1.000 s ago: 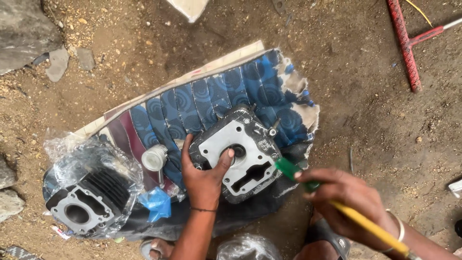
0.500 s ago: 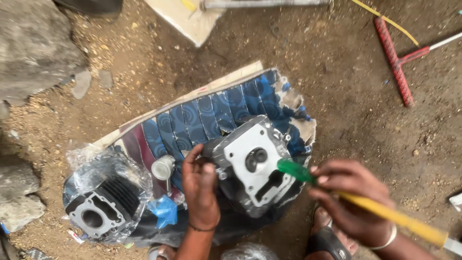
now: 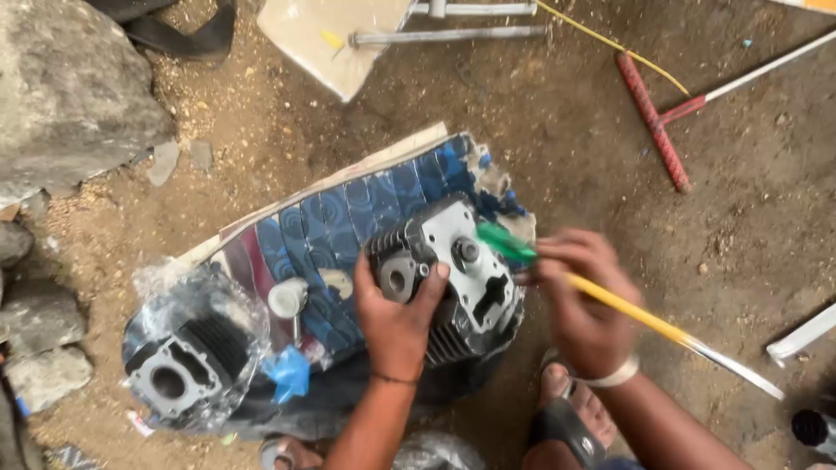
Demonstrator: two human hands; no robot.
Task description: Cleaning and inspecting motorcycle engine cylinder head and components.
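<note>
A finned metal engine cylinder head (image 3: pixel 461 261) stands tilted on a blue patterned mat (image 3: pixel 348 218) on the dirt floor. My left hand (image 3: pixel 396 318) grips its near left side, thumb and fingers over the edge. My right hand (image 3: pixel 583 300) holds a long brush with a yellow handle (image 3: pixel 644 318) and a green head (image 3: pixel 505 244); the green tip touches the cylinder head's upper right face. A second engine cylinder (image 3: pixel 187 365) lies wrapped in clear plastic at the left. A small white cap-like part (image 3: pixel 287 298) sits on the mat between them.
A big grey rock (image 3: pixel 70 87) fills the upper left, smaller stones (image 3: pixel 43 348) below it. A red-handled T-shaped tool (image 3: pixel 662 117) lies upper right. Cardboard (image 3: pixel 335 39) and metal rods (image 3: pixel 453 35) lie at the top. My sandalled foot (image 3: pixel 566 426) is beside the mat.
The cylinder head has been turned up onto its side, its finned side now facing me. My right hand has brought the brush's green tip onto its face. The view has shifted.
</note>
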